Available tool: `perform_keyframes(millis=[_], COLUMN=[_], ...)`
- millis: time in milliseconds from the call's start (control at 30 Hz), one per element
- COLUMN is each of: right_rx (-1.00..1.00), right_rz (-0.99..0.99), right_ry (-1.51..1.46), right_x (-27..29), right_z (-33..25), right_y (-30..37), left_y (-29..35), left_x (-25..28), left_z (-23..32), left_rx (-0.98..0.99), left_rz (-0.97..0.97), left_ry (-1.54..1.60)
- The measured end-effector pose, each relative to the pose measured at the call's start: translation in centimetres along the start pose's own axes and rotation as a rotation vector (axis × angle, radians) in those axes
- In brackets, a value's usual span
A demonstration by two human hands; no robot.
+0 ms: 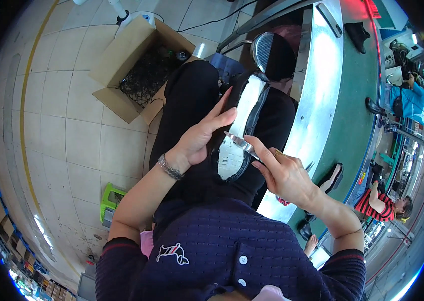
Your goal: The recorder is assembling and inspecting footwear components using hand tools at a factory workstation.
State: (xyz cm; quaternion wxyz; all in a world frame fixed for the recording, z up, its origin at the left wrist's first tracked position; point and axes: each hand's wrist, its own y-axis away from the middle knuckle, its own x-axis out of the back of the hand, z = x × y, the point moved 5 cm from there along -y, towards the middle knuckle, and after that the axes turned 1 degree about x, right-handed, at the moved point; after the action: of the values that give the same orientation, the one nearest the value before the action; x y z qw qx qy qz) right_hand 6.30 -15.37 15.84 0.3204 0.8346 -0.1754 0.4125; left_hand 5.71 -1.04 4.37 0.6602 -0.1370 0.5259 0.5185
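Note:
A black shoe point(247, 108) lies bottom up across my lap, its white underside showing inside a black edge. My left hand point(199, 138) grips its left side, the thumb resting on the white surface and the other fingers mostly hidden behind it. In my right hand point(287, 175) is a silver metal tool that looks like pliers point(242, 144), its pointed tip over the middle of the underside. Whether the tip touches the shoe I cannot tell. The tool's handles are largely covered by my fingers.
An open cardboard box point(116, 60) with dark tangled material stands on the tiled floor at left, near a green plastic stool point(109, 200). To my right runs a metal-edged bench with a green belt point(350, 100), carrying a black shoe point(356, 36) and others. Two people work beyond it.

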Motion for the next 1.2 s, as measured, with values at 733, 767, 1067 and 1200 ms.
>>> perform_keyframes(millis=[733,767,1067,1200], right_rx=[0.333,0.327,0.158,0.128], right_rz=[0.391,0.393,0.179,0.073], right_ry=[0.129,0.129,0.148,0.262], right_x=[7.1,6.9,4.3,5.1], right_z=[1.8,2.2,2.7,1.8], right_y=[-5.4,-5.5,-5.4,-5.7], left_y=[0.2,0.1,0.0,0.2], left_x=[-1.1,-0.9,-0.1,-0.2], left_z=[1.2,1.1,1.0,1.6], left_rx=[-0.002,0.003,0.059,0.037], left_rz=[0.033,0.029,0.044,0.061], left_ry=[-0.211,-0.213,-0.256,-0.236])
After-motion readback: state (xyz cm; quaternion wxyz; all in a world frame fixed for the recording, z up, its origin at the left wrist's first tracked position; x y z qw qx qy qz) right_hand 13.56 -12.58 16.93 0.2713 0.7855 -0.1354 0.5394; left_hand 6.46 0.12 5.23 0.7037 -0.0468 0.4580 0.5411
